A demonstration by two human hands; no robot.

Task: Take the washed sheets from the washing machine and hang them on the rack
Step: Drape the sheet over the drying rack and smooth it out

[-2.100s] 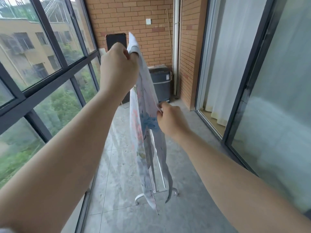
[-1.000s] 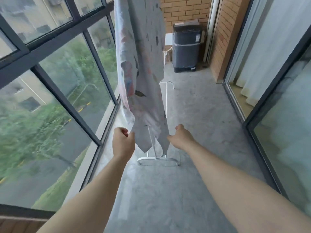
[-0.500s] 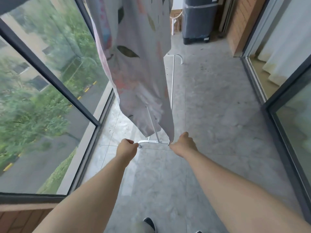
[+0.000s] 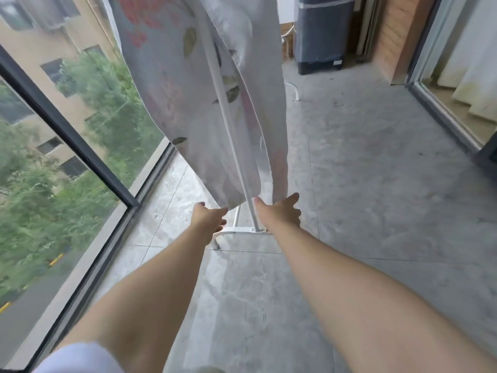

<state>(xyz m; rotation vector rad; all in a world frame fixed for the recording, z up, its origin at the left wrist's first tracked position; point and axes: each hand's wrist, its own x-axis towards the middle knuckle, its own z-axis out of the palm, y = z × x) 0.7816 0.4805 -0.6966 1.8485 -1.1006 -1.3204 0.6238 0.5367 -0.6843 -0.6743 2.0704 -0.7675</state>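
Both fists have opened: left hand (image 4: 208, 219) and right hand (image 4: 279, 214) reach, fingers spread, at the sheet (image 4: 188, 103).

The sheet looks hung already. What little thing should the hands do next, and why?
Probably draw both hands back. The sheet already drapes over the rack, its lower edge clear of the floor, and the left hand and right hand are at that edge with fingers straight, gripping nothing.

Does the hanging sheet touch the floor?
Apart. In the head view the sheet ends above the bare pole and foot of the rack, which stands on the floor.
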